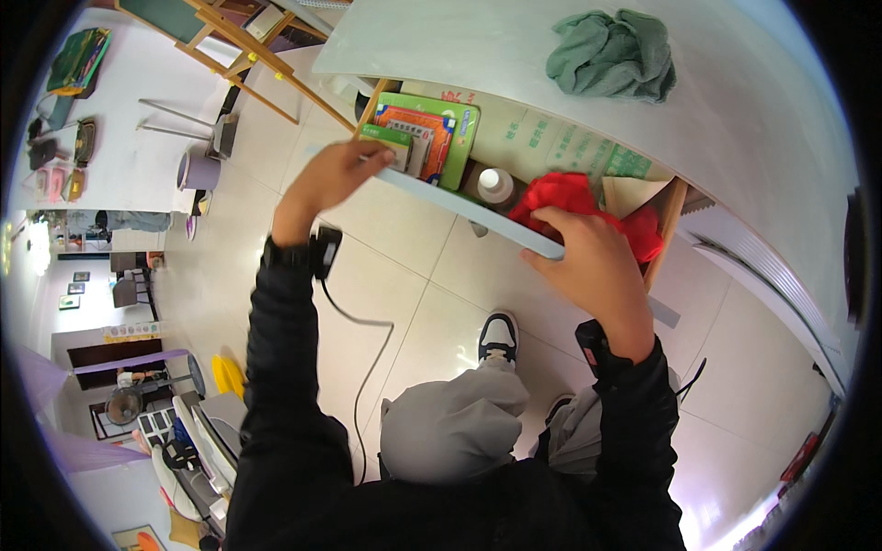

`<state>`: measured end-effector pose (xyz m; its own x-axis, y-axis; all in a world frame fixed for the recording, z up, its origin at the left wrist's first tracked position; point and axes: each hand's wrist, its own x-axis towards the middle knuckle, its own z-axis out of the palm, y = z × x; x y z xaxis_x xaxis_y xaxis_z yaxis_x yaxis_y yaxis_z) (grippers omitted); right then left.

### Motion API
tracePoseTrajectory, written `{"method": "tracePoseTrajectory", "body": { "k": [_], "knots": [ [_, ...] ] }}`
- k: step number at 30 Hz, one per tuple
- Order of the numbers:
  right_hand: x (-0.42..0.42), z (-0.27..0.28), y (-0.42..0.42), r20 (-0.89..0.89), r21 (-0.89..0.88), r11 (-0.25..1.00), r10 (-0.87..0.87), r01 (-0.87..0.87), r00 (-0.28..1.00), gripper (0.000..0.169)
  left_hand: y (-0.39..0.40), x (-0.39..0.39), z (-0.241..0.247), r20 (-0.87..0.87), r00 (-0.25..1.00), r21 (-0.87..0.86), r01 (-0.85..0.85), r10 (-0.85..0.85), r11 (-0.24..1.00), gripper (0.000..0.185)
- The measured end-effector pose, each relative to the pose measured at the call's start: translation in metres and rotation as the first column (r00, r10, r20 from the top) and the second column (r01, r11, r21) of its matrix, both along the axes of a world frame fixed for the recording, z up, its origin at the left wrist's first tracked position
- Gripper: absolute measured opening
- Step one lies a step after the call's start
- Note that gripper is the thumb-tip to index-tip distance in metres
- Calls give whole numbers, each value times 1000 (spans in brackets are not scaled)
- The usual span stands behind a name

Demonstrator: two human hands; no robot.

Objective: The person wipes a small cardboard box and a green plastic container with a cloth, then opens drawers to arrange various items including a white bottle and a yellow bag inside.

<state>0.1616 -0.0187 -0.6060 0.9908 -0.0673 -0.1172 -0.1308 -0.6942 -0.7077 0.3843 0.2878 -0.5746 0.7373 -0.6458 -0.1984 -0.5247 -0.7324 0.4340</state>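
Observation:
A pulled-out drawer with a pale blue-grey front panel (475, 215) juts from under the white table. My left hand (335, 178) grips the panel's left end, fingers over its top edge. My right hand (594, 265) holds the panel's right end, thumb in front and fingers over the edge, beside a crumpled red cloth (561, 195). Inside the drawer lie flat green and orange books or boxes (465, 131) at the left, a bottle with a white cap (495, 184) in the middle, and printed paper or card (544, 138) at the back.
A crumpled green cloth (612, 56) lies on the white tabletop (448, 41). A wooden easel (238, 52) stands at upper left, near a dustpan (224, 136) and a purple bin (198, 171). A cable (375, 322) hangs from my left wrist device. My shoe (498, 337) is on the tiled floor.

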Motion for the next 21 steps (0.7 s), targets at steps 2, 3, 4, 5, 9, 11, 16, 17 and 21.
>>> {"method": "tracePoseTrajectory", "body": {
  "k": [2,3,4,5,9,11,16,17,21],
  "knots": [
    [1,-9,-1,146,18,1000,22,-25,989,35,-11,7,18,49,997,164,-68,60,984,34],
    [0,-12,-4,217,11,1000,18,-21,976,34,-17,5,19,136,991,108,-19,4,994,33],
    [0,-16,-4,324,-59,998,10,10,946,33,-20,0,20,225,973,57,35,-47,998,32],
    [1,-15,-6,381,-141,990,23,33,924,33,-24,-6,22,316,944,13,95,-94,995,31],
    [11,-23,-2,560,-315,921,-13,228,828,33,-51,-48,6,485,875,-210,136,-18,968,23],
    [11,-37,17,613,-323,863,-122,389,781,33,-59,-54,-17,483,873,-329,103,73,939,22],
    [17,-47,17,707,-223,885,-141,408,693,26,-74,-44,-61,568,816,-391,153,107,908,38],
    [19,-53,13,739,-175,907,-136,382,660,23,-71,-43,-68,595,798,-367,165,95,916,47],
    [22,-55,9,753,-278,868,-69,412,654,25,-85,-40,-83,673,723,-373,154,152,915,53]
  ]
}}
